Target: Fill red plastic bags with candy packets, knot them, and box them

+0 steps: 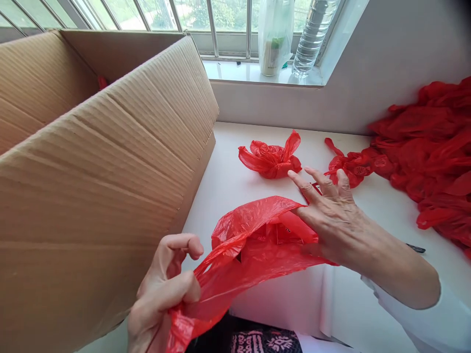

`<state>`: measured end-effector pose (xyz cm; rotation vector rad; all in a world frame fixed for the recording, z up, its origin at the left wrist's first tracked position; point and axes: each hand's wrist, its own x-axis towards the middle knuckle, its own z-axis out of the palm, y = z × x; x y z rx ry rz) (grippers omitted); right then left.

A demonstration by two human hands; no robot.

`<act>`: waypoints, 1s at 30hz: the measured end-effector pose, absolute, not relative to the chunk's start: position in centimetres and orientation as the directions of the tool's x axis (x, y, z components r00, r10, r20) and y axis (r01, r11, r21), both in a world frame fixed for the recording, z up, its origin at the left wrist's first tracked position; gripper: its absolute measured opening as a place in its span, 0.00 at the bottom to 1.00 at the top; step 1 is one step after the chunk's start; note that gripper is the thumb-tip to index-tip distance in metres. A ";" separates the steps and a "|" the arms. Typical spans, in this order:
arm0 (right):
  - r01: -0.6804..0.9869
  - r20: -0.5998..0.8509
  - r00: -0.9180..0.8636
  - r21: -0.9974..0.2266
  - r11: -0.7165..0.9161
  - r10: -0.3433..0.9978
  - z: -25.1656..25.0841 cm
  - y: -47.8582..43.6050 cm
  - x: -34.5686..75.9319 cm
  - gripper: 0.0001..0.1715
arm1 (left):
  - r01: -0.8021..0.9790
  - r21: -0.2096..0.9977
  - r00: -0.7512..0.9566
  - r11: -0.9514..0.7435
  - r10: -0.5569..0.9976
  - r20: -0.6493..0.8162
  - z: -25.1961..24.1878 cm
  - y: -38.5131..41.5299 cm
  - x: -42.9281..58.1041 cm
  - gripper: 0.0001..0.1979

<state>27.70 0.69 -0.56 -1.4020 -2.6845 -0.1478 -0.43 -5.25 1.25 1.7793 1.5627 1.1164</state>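
We are gripping a red plastic bag (253, 272) with the left hand (156, 289); our right hand (333, 215), fingers spread wide, is touching its opposite side.

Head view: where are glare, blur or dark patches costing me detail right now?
Head view: daylight washes out the greenery beyond the window bars and shines off the windowsill; head view: highlights streak the held red plastic bag, though its folds are readable; head view: the top-right corner is dark and blurred, while left hand and right hand look reasonably sharp.
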 end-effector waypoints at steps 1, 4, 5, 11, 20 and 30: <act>0.822 0.152 -0.568 0.050 0.567 0.809 -0.6 0.7 27.6 0.28 | 0.601 0.772 -0.017 -0.208 0.962 0.273 1.2 -5.4 -0.2 0.08; 0.820 0.204 -0.569 0.075 0.567 0.797 -0.8 0.7 27.6 0.29 | 0.794 0.551 0.032 -0.255 0.924 0.381 0.9 -5.7 0.2 0.06; 0.817 0.224 -0.572 0.075 0.572 0.789 -0.9 0.7 27.7 0.28 | 0.840 0.478 0.064 -0.255 0.923 0.379 0.8 -5.8 0.1 0.05; 0.817 0.281 -0.573 0.119 0.564 0.770 -0.8 1.2 28.3 0.25 | 0.793 0.549 0.176 -0.264 0.962 0.209 0.6 -6.1 -0.8 0.06; 0.831 0.309 -0.555 0.170 0.529 0.772 -0.4 0.8 27.8 0.31 | -0.275 0.872 -0.047 0.404 0.901 -0.432 1.1 -5.0 0.7 0.16; 0.596 0.269 -0.783 0.069 0.800 0.560 -1.1 -1.9 20.7 0.21 | -0.079 0.985 -0.046 0.156 0.986 -0.160 0.7 -5.9 1.4 0.30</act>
